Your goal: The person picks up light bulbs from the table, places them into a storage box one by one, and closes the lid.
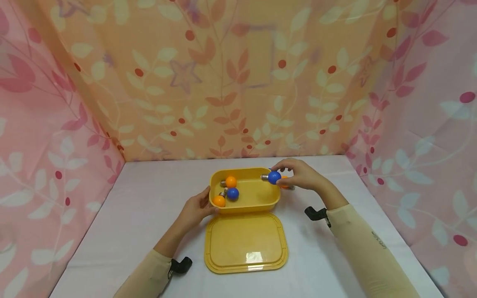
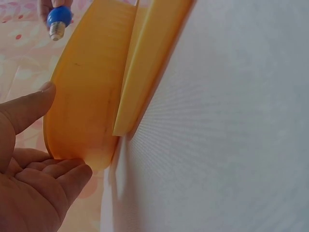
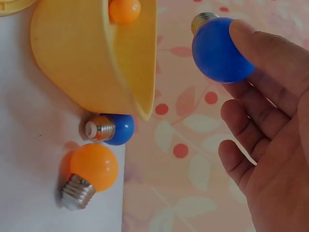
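My right hand pinches a blue light bulb above the right end of a yellow plastic box. The bulb's metal base points left, over the box. My left hand grips the box's left end; in the left wrist view its thumb touches the rim and its fingers lie along the wall. Inside the box, on the left, are two orange bulbs, an upper orange bulb and a lower orange bulb, with a blue bulb beside them.
A yellow lid lies flat in front of the box. Beyond the box's right end, an orange bulb and another blue bulb lie on the white table. Patterned cloth walls the table at the back and sides.
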`<state>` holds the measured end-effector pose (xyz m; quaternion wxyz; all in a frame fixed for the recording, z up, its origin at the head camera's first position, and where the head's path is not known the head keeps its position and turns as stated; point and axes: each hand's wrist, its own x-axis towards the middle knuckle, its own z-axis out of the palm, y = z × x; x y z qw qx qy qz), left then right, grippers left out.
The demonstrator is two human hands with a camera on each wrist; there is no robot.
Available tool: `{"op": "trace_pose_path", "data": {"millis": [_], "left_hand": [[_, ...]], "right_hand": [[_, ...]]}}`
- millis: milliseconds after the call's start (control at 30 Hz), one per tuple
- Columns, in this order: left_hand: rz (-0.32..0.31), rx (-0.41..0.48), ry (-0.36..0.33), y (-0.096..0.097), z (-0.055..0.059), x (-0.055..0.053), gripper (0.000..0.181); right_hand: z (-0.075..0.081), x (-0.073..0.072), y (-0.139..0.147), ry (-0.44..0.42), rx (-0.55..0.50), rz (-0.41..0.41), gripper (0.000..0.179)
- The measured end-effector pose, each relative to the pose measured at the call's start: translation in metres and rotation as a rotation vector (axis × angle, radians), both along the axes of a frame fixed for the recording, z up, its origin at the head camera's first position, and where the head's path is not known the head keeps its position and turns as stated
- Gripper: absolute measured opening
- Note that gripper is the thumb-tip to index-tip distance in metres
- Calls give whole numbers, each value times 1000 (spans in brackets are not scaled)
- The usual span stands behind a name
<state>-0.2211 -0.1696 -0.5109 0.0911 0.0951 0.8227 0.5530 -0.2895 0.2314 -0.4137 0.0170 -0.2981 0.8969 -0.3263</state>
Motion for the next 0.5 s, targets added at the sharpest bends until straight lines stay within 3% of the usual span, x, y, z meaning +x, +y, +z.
{"op": "trace_pose_path", "data": {"millis": [500], "left_hand": [[2,-5,-16,1,3,1,98]], "right_hand": [[17,-12,-35,-67,103,97,40]]}}
